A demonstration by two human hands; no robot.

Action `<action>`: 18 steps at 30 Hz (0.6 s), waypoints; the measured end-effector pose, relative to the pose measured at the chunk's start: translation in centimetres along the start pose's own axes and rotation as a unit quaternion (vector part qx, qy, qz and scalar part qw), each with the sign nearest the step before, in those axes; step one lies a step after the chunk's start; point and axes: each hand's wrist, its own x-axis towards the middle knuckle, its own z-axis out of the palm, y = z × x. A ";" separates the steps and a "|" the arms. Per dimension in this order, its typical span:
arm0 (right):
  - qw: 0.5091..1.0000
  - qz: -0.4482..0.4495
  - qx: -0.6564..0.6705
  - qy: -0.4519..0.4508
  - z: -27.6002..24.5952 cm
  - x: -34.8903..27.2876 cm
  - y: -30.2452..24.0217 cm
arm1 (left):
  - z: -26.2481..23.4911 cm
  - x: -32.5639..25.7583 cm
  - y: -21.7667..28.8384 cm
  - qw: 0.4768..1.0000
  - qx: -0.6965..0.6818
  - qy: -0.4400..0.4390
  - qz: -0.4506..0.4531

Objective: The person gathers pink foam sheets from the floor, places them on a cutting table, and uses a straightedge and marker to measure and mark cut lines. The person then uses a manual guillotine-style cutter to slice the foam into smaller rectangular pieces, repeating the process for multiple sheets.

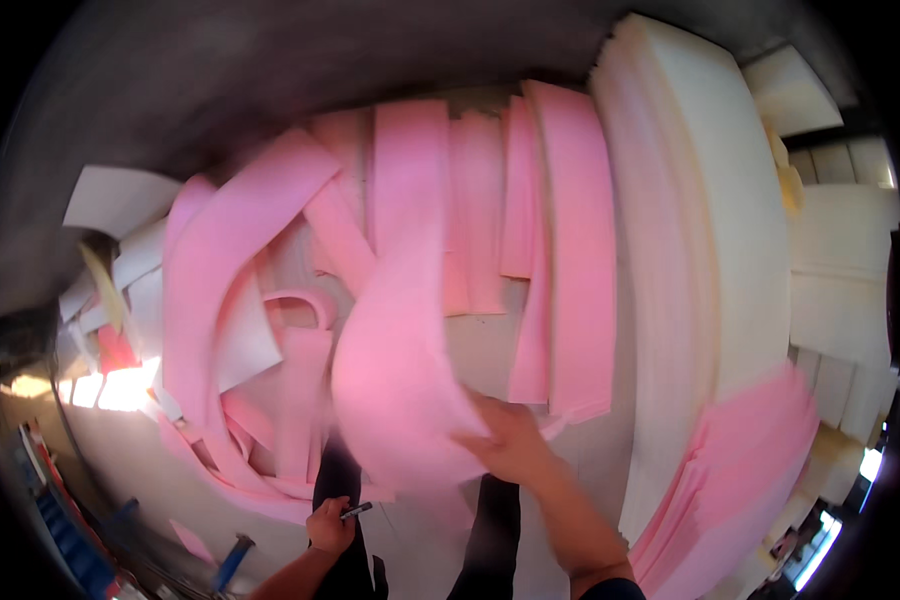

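My right hand (515, 442) is closed on the edge of a long pink foam strip (395, 370), which curves up and away from me in a wide bend, its lower part smeared by motion. My left hand (331, 526) is lower down, in front of my dark trouser leg, with its fingers wrapped round a dark marker pen (356, 510). Beyond the held strip, several more pink strips (580, 240) lie lengthwise on the grey floor. At the left another pink strip (195, 300) bends in a loop over smaller pieces.
A tall stack of white foam sheets (750, 220) runs along the right side. Near it, at the lower right, is a pile of pink sheets (730, 480). White offcuts (120, 200) lie at the far left, and a blue metal part (233, 562) stands at the lower left.
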 end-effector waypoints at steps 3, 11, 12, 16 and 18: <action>0.994 -0.034 -0.065 0.083 -5.1 -1.3 -2.8 | -0.9 0.7 0.0 1.000 -0.014 0.001 0.003; 0.922 0.275 0.111 0.251 -10.6 -8.0 8.6 | -1.6 0.1 -1.2 0.996 -0.059 0.019 -0.059; 0.918 0.268 0.103 0.275 -10.7 -8.4 12.7 | -1.6 0.0 -1.5 0.995 -0.070 0.016 -0.074; 0.823 0.447 -0.193 0.291 -13.7 -10.0 28.7 | -1.5 0.5 -1.8 0.989 -0.110 0.013 -0.098; 0.783 0.366 -0.424 0.271 -13.2 -9.1 31.1 | -1.8 0.7 -1.9 0.985 -0.128 0.018 -0.111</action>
